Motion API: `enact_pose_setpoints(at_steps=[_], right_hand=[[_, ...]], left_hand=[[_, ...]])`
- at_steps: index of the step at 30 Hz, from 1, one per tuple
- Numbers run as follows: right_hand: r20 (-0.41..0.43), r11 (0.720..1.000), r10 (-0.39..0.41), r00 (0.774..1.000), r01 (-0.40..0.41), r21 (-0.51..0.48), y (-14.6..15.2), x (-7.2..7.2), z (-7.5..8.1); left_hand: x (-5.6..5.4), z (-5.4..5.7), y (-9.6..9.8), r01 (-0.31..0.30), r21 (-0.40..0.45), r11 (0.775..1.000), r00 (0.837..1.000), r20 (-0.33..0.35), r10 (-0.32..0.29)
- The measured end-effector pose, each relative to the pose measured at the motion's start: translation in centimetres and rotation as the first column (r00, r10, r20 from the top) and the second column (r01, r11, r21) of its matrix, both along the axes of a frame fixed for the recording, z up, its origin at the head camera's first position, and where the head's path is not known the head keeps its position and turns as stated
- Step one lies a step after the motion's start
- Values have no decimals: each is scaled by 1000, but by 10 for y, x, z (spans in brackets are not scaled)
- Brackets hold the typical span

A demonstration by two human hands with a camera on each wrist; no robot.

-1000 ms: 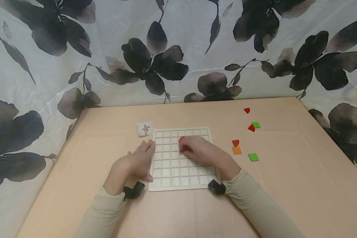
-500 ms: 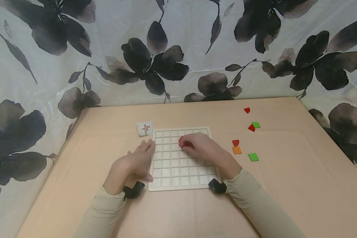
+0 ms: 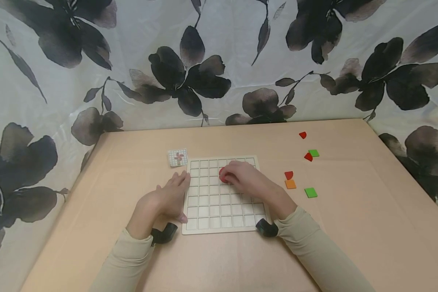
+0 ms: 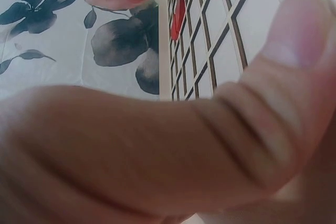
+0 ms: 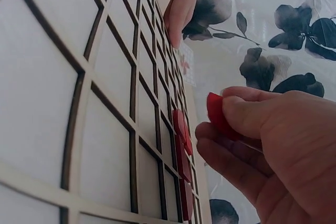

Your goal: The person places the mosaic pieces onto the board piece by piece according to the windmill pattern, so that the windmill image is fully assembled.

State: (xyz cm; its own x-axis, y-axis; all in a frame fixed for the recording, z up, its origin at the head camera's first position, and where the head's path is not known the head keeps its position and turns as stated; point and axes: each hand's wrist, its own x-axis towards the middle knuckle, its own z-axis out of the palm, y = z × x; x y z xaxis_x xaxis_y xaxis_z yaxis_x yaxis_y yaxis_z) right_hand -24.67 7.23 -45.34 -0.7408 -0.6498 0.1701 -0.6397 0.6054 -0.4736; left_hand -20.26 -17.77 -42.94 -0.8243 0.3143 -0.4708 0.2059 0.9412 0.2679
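A pale board [image 3: 204, 201] with a raised grid of square cells lies in front of me. My left hand [image 3: 171, 195] rests along its left edge with fingers extended, and the left thumb [image 4: 296, 40] shows large in the left wrist view. My right hand [image 3: 244, 176] is over the upper middle of the board. Between thumb and fingers it pinches a small red tile [image 5: 216, 109], held off the board in the right wrist view. Several red tiles [image 5: 182, 156] sit in cells close by. In the head view the right fingers partly cover the red tiles [image 3: 222, 174].
Right of the board lie loose red tiles [image 3: 289, 175], green tiles [image 3: 311, 192] and an orange tile [image 3: 290, 184]. A small gridded card [image 3: 177, 157] with a red pattern lies by the board's top left corner. A floral cloth [image 3: 241, 81] hangs behind the table [image 3: 219, 263].
My right hand has shifted slightly up and to the right over the board, its fingertips moving a little off the red tiles. My left hand has stayed in place.
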Motion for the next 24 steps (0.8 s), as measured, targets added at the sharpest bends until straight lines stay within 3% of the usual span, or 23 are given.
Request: enact_pose_setpoints(at_steps=[6, 11, 16, 24], right_hand=[[73, 999, -48, 996, 49, -6, -1, 0, 2], [31, 1000, 1, 1000, -2, 25, -2, 1, 1], [48, 999, 15, 999, -17, 44, -2, 3, -1], [88, 997, -65, 994, 68, -31, -2, 1, -1]], left_hand=[[0, -1, 0, -6, -4, 1000, 1000, 3, 6], [0, 0, 0, -4, -6, 1000, 1000, 6, 4], [1, 0, 0, -7, -8, 1000, 1000, 10, 7], [0, 0, 0, -10, -7, 1000, 1000, 9, 10]])
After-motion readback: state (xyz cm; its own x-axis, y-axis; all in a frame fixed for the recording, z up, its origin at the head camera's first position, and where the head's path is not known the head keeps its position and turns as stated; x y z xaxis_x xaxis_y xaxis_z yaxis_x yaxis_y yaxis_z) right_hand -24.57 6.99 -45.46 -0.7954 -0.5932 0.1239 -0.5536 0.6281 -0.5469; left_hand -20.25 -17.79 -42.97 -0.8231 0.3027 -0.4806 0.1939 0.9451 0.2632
